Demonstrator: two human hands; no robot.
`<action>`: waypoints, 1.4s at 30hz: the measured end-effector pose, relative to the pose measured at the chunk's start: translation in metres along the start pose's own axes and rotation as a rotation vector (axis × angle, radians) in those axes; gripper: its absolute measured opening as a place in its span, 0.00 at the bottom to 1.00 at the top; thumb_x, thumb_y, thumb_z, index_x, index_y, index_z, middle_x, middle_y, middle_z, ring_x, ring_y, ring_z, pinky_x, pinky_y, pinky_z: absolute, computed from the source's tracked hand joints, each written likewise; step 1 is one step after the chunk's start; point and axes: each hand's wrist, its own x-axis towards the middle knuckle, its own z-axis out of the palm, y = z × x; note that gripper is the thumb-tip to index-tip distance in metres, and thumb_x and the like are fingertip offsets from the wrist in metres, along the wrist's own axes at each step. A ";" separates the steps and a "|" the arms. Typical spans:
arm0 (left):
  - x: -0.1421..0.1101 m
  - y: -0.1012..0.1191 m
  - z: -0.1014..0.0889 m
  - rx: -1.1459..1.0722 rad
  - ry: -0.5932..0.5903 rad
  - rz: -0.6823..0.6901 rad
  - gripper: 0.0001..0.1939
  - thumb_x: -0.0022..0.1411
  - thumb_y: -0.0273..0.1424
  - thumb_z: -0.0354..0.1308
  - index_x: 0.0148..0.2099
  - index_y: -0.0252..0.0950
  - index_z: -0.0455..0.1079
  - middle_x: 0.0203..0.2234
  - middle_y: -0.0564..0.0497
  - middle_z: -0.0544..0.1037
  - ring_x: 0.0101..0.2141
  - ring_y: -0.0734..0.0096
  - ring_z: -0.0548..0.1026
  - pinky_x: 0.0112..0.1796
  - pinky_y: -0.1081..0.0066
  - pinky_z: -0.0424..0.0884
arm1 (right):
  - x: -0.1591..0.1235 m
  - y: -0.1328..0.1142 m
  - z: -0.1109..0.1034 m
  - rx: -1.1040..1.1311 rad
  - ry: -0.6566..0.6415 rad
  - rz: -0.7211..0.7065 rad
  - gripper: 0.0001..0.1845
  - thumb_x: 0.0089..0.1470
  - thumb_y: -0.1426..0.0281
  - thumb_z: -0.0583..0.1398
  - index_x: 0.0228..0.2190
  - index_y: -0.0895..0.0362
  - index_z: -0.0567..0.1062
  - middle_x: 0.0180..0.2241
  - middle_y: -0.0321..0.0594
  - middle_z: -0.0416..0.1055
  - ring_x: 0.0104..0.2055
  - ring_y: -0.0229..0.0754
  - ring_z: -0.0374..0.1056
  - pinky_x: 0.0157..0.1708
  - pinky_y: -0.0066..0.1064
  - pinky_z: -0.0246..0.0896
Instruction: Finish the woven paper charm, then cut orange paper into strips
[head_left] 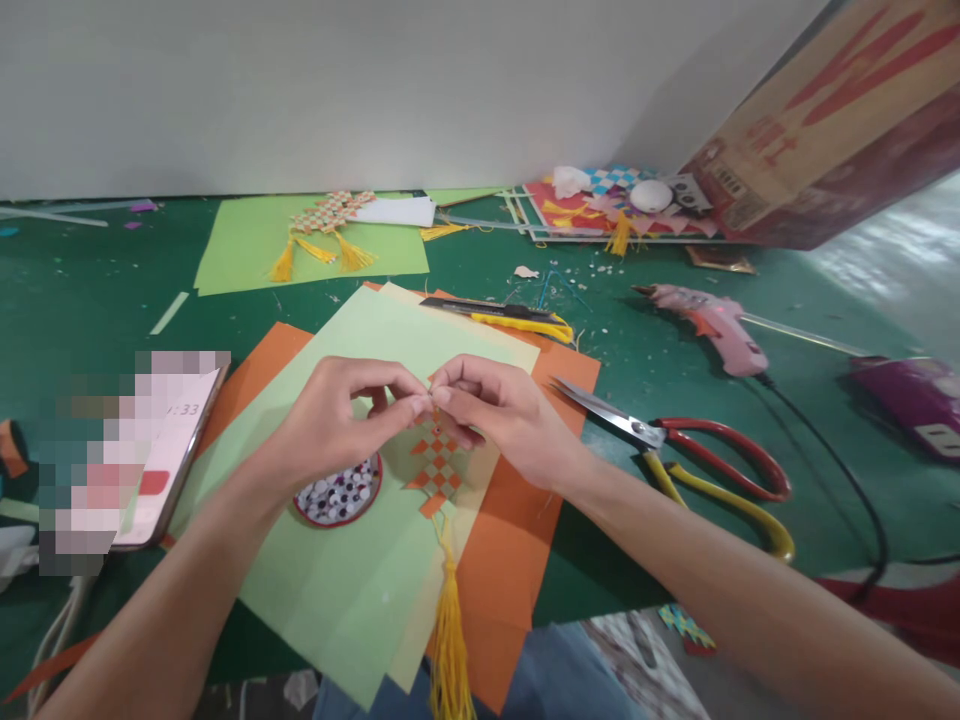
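Note:
My left hand [346,412] and my right hand [504,408] meet above the light green paper sheets [337,570], fingertips pinched together at the top of a small woven orange-and-cream paper ornament [437,470]. The ornament hangs below the fingers and ends in a yellow tassel [451,640]. Both hands are closed in a pinch on its upper end. A round lid filled with googly eyes [339,493] lies just below my left hand.
Orange paper [517,560] lies under the green sheets on a green mat [90,300]. Red-and-yellow scissors [690,455] and a pink glue gun [712,325] sit to the right, a utility knife [499,313] behind, a phone [165,450] at left, a cardboard box [840,130] far right.

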 end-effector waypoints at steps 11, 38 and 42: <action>0.002 -0.001 0.000 0.005 0.001 -0.002 0.07 0.55 0.28 0.55 0.26 0.36 0.71 0.21 0.54 0.77 0.25 0.74 0.72 0.28 0.75 0.68 | -0.001 0.000 -0.001 -0.013 0.001 0.021 0.08 0.53 0.66 0.58 0.27 0.57 0.67 0.18 0.28 0.62 0.18 0.30 0.55 0.21 0.27 0.50; 0.002 -0.001 0.000 0.025 0.017 0.025 0.08 0.56 0.30 0.54 0.27 0.36 0.71 0.21 0.54 0.77 0.25 0.74 0.73 0.27 0.76 0.68 | 0.002 0.000 0.000 0.133 -0.008 0.108 0.11 0.50 0.63 0.61 0.26 0.57 0.67 0.17 0.28 0.62 0.17 0.29 0.54 0.20 0.27 0.47; 0.002 -0.001 0.002 0.081 0.068 0.028 0.06 0.56 0.29 0.55 0.29 0.36 0.72 0.22 0.54 0.77 0.24 0.76 0.71 0.26 0.77 0.66 | 0.003 0.000 0.000 0.108 0.050 0.082 0.13 0.49 0.61 0.62 0.25 0.57 0.67 0.15 0.26 0.57 0.17 0.29 0.53 0.19 0.27 0.46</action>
